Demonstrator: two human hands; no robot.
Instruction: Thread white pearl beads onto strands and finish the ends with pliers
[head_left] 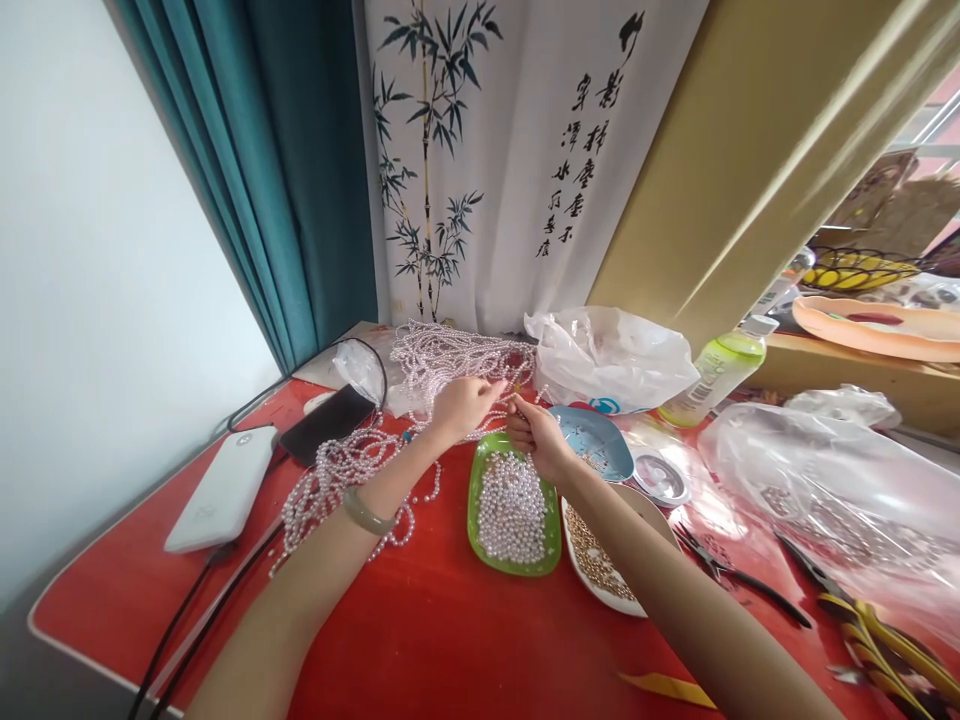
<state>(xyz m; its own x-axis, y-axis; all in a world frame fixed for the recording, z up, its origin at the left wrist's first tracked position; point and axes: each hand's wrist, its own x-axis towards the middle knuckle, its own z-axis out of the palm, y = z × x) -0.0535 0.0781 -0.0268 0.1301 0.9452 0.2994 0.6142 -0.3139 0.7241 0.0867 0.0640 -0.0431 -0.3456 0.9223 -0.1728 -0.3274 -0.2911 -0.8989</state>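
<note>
My left hand point(463, 406), a bangle on its wrist, is closed in a pinch with the fingertips near my right hand. My right hand point(537, 436) is also closed, thumb and forefinger pressed together, just above the green tray point(475, 535) of white pearl beads point(514, 510). Something tiny and yellowish shows between the fingertips, too small to name. Behind my hands lie pink-white bead strands point(457, 360), with another heap of bead strands point(330, 485) left of the tray. On the right are a blue dish point(611, 440) with small bits and a white plate point(630, 606) of gold beads point(592, 555).
A white power bank point(221, 490) with cables and a dark phone point(330, 425) lie left on the red table point(420, 640). To the right are black-handled pliers point(757, 590), yellow-black pliers point(877, 640), plastic bags point(615, 360), a clear round container point(661, 476) and a green drink bottle point(716, 375).
</note>
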